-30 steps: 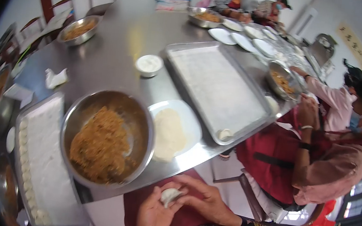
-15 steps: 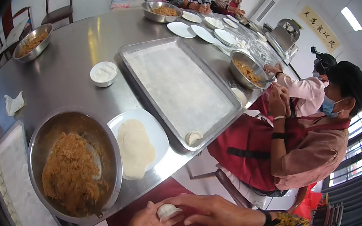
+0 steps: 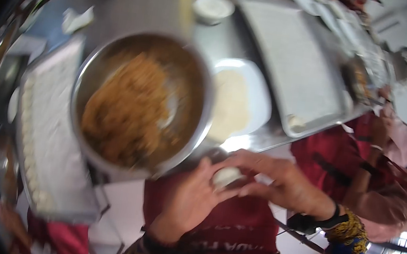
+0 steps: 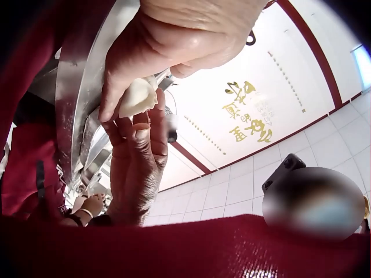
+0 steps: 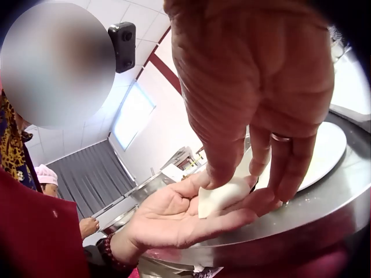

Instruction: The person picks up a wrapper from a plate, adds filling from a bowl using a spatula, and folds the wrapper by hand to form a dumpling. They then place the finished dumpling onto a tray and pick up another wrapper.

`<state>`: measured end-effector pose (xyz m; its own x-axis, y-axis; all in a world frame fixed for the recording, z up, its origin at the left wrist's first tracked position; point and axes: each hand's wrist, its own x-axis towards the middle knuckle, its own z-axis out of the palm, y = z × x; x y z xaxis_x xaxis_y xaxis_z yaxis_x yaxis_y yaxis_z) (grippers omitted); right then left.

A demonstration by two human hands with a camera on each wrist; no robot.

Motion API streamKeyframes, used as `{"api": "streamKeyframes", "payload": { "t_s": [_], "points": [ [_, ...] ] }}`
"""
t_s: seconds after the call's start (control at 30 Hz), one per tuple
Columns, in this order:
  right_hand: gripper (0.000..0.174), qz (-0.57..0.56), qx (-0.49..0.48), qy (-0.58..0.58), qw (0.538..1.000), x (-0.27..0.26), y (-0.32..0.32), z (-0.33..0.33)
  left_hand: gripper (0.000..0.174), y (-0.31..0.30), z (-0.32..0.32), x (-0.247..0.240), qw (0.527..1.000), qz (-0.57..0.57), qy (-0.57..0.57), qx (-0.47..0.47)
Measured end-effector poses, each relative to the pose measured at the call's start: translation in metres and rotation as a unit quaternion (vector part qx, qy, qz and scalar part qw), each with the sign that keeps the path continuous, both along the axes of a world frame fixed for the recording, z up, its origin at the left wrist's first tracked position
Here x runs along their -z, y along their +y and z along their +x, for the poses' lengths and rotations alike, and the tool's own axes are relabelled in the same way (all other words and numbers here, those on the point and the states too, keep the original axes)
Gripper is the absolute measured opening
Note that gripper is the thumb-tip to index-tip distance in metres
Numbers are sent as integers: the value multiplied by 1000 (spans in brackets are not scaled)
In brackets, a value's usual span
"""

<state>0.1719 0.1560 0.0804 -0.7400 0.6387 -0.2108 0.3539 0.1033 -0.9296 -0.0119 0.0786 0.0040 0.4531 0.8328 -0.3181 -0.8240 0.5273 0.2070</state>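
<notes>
A folded white dumpling (image 3: 226, 178) lies across the fingers of my left hand (image 3: 189, 199), whose palm is turned up and fingers are extended. My right hand (image 3: 295, 188) comes over from the other side and pinches the dumpling's edge between thumb and fingers. The right wrist view shows the dumpling (image 5: 223, 196) resting on the flat left fingers, with the right thumb on top of it. Seen from the left wrist, its curved rim (image 4: 152, 99) meets the right fingertips. Both hands are over the red apron, just in front of the table edge.
Beyond my hands stands a steel bowl (image 3: 194, 100) of brown filling (image 3: 128, 112). Beside it, a white plate (image 3: 264, 96) carries round wrappers (image 3: 232, 105). A metal tray (image 3: 294, 62) holds one dumpling at its near corner; a floured tray (image 3: 65, 103) at left has a dumpling row. Another person sits at right.
The head view first swings right, then back left and down, so the filling bowl looks larger and nearer the middle. The dumpling stays on my left fingers, with the right hand working at it.
</notes>
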Motion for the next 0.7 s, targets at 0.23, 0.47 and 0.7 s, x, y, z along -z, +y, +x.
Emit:
{"api": "streamKeyframes", "payload": {
  "t_s": [0.23, 0.47, 0.7],
  "points": [
    [30, -23, -2, 3, 1000, 15, -6, -17, 62, -11, 0, -2, 998, -11, 6, -68],
    [20, -56, 12, 72, 996, 34, -14, -20, 56, -18, 1, -4, 994, 14, -4, -104],
    [15, 27, 48, 106, 993, 53, -20, -9, 58, -20, 12, -5, 996, -10, 24, -84]
  ]
}}
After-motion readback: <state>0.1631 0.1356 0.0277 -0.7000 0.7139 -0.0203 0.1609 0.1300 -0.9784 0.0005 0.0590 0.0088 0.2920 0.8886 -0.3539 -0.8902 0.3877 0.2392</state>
